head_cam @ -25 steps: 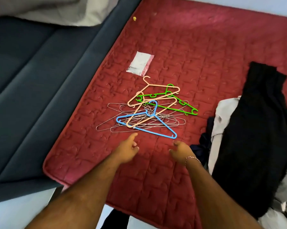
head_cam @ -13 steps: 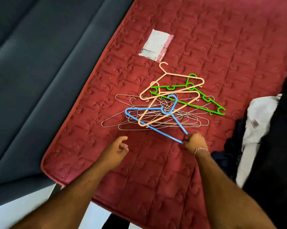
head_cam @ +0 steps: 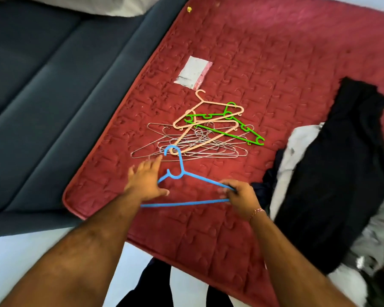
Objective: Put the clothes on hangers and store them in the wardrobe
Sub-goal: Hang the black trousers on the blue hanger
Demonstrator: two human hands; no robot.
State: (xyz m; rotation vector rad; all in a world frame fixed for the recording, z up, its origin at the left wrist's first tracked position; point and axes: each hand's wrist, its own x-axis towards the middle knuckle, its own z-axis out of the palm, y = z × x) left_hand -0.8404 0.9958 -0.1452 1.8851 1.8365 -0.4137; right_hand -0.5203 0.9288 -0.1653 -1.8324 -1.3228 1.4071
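The fingers of the right hand (head_cam: 239,197) pinch one end of the blue hanger (head_cam: 182,173), while the left hand (head_cam: 145,180) lies spread and flat over its other shoulder, holding nothing. Beyond the fingertips, the blue hook looks caught among the wire hangers (head_cam: 186,145), with peach hangers (head_cam: 208,116) and a green hanger (head_cam: 231,129) further out. Right of the right hand lies the heap of clothes (head_cam: 332,173). The step in hand looks like freeing one hanger; next, a garment must be threaded onto it.
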